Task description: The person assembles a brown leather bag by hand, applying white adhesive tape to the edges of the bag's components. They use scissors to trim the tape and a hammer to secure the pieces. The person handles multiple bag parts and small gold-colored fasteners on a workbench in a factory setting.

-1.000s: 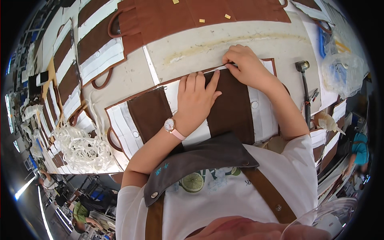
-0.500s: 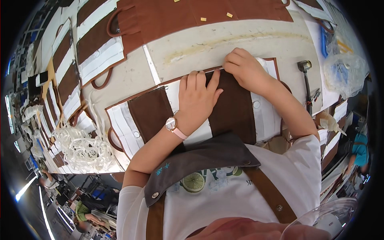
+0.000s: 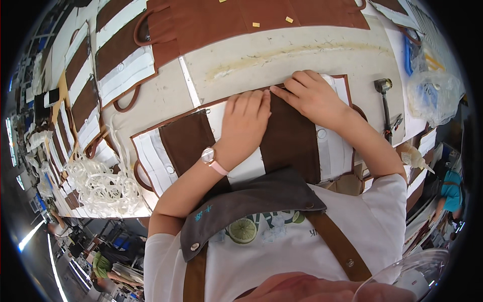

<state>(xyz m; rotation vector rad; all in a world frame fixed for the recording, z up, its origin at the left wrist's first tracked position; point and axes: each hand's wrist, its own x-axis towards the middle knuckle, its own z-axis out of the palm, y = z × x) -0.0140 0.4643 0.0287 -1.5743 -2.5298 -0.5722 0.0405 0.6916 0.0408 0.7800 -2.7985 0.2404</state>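
Observation:
A brown and white bag panel (image 3: 291, 136) with dark brown strips, a thin brown border and curved handles lies on the worktable in front of me. Along its far edge, my left hand (image 3: 245, 118) presses with its fingers drawn together, thumb and index fingertip close to each other. Just right of it, my right hand (image 3: 314, 98) grips the same edge, most fingers curled and one fingertip reaching toward the left hand. What lies beneath the fingertips is hidden. White round snaps, such as one snap (image 3: 321, 134), show on the pale strips.
A brown leather piece (image 3: 261, 15) with yellow tabs spans the table's far side. Similar panels (image 3: 126, 70) lie at left, above a tangled heap of white strips (image 3: 103, 183). To the right are a hammer (image 3: 385, 100), a plastic bag (image 3: 435, 93) and a pale nozzle bottle (image 3: 413, 156).
My right hand's fingertips have shifted left and slightly nearer along the edge. The left hand's fingers have drawn together, and its wrist has moved a little left. The panel has barely moved.

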